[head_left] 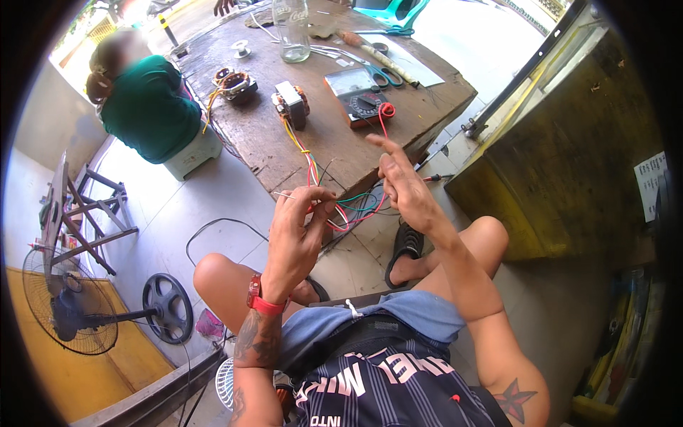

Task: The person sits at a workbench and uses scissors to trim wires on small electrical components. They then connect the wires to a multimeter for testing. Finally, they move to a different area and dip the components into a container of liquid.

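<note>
My left hand [302, 220] is closed in a pinch on thin wires [311, 167], just off the near edge of the wooden table. The yellow, red and white wires run down to it from a transformer [290, 107]. A pale wire end [284, 195] sticks out above its fingers. My right hand [407, 181] is raised to the right, fingers stretched out, with nothing visible in it. Beyond its fingertips lies an analog multimeter [358, 98] with a coiled red lead [386, 109]. Red and green wires [363, 206] hang between the hands.
On the table [263, 153] are a wound coil [235, 85], a glass bottle [292, 32], scissors [384, 77] and a wire spool [240, 49]. A person in green [149, 107] sits at the left. A fan [71, 306] lies lower left; a yellowish cabinet [541, 164] stands right.
</note>
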The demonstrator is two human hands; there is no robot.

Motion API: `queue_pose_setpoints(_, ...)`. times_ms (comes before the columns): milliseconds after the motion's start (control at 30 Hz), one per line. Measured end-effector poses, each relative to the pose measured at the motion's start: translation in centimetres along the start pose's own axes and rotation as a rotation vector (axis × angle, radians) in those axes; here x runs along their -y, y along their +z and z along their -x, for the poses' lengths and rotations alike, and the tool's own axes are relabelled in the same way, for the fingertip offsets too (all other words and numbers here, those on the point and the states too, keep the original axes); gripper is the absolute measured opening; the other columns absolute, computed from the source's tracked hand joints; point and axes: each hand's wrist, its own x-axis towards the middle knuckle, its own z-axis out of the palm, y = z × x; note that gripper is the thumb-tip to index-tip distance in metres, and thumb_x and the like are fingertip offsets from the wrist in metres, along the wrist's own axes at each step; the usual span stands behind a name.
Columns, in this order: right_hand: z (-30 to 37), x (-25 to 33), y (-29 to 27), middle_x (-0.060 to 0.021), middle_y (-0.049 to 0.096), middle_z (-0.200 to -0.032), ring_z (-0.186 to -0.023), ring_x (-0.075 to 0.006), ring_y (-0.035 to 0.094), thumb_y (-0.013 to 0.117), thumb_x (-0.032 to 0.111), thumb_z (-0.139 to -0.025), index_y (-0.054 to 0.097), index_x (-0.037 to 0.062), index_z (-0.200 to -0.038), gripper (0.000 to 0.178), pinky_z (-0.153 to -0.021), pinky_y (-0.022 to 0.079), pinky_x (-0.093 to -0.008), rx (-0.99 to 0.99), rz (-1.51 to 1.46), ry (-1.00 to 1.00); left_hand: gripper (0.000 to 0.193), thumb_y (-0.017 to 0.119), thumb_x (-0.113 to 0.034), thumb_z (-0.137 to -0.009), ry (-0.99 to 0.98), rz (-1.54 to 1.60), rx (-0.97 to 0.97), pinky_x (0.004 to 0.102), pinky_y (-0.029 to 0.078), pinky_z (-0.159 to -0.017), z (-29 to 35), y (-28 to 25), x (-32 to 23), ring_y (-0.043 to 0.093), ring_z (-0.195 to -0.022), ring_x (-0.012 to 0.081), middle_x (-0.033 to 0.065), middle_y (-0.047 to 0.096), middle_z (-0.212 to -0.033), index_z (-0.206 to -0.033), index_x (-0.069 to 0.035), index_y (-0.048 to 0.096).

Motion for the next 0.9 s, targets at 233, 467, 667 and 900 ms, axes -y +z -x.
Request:
queue_pose_setpoints(233, -0.3, -0.1, 1.0, 0.0058, 0.053, -0.097, -0.084, -0.0025, 0.051, 0.068, 0.023, -0.103, 0.061, 0.0101, -0.144, 0.044, -0.074, 0.044, -0.0188, 0.214, -0.363, 0.124, 0.012, 0.069, -0.007, -0.093, 0.086, -0.101, 0.029, 0.0381, 0.047, -0.086, 0.2, 1.0, 0.5, 0.059, -0.091, 0.0273, 0.0059, 0.07, -0.1, -0.105, -0.008, 0.067)
queue_pose_setpoints(467, -0.7, -0.6, 1.0, 0.0054, 0.065, -0.105, -0.082, -0.0017, 0.056, 0.074, 0.022, -0.099, 0.069, 0.0076, -0.132, 0.036, -0.076, 0.047, -0.0181, 0.275, -0.482, 0.216, 0.012, 0.069, -0.006, -0.092, 0.054, -0.095, 0.109, 0.0387, 0.047, -0.085, 0.2, 1.5, 0.7, 0.058, -0.091, 0.0273, 0.0055, 0.07, -0.098, -0.104, -0.008, 0.068)
queue_pose_setpoints(667, -0.7, -0.9, 1.3, 0.0046, 0.068, -0.096, -0.081, -0.003, 0.056, 0.075, 0.022, -0.098, 0.072, 0.0076, -0.124, 0.029, -0.074, 0.047, -0.0197, 0.235, -0.465, 0.191, 0.014, 0.07, -0.006, -0.091, 0.036, -0.083, 0.12, 0.0389, 0.047, -0.085, 0.3, 1.6, 0.4, 0.059, -0.092, 0.0275, 0.0056, 0.069, -0.098, -0.104, -0.009, 0.068)
queue_pose_setpoints(900, -0.4, -0.1, 1.0, 0.0015, 0.068, -0.096, -0.08, -0.0044, 0.057, 0.073, 0.02, -0.1, 0.071, 0.0058, -0.122, 0.027, -0.071, 0.049, -0.0223, 0.027, -0.193, -0.077, 0.011, 0.068, -0.012, -0.092, 0.131, -0.399, 0.118, 0.0411, 0.047, -0.085, 0.7, 1.7, 1.0, 0.06, -0.095, 0.028, 0.004, 0.068, -0.1, -0.103, -0.012, 0.067)
